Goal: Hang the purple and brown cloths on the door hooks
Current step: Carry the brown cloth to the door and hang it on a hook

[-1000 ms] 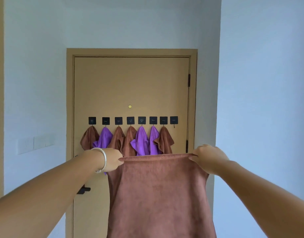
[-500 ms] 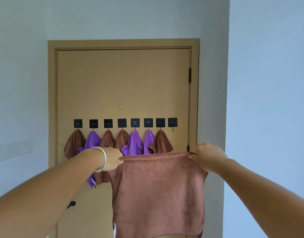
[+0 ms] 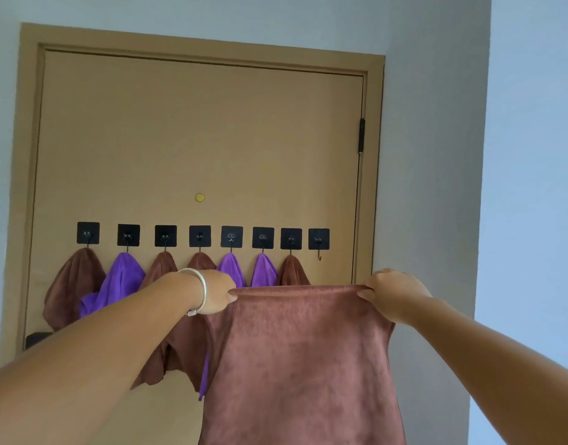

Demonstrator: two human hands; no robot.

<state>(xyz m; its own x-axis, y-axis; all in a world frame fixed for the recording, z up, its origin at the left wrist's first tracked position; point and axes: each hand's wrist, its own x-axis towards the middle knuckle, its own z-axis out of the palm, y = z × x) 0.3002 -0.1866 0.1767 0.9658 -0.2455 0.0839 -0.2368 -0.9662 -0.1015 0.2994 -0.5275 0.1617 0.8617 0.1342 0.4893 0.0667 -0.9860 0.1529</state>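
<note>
A brown cloth [image 3: 301,364] hangs spread between my hands in front of the tan door [image 3: 196,139]. My left hand [image 3: 216,292], with a silver bangle on the wrist, pinches its top left corner. My right hand [image 3: 393,292] pinches the top right corner. A row of black square hooks crosses the door. Brown cloths [image 3: 74,284] and purple cloths [image 3: 123,277] hang on all but the rightmost hook [image 3: 318,240], which is bare. The held cloth's top edge sits below that bare hook and hides the lower parts of the cloths behind it.
The door frame [image 3: 372,187] and a black hinge [image 3: 361,136] stand right of the hooks. A pale wall corner [image 3: 481,220] juts out on the right. A dark door handle [image 3: 37,338] shows at the lower left. A small yellow dot [image 3: 199,197] marks the door's middle.
The view has come closer to the door and tilted up. The hooks appear larger, and the held brown cloth now sits nearer the rightmost hook. Both hands keep the same grip.
</note>
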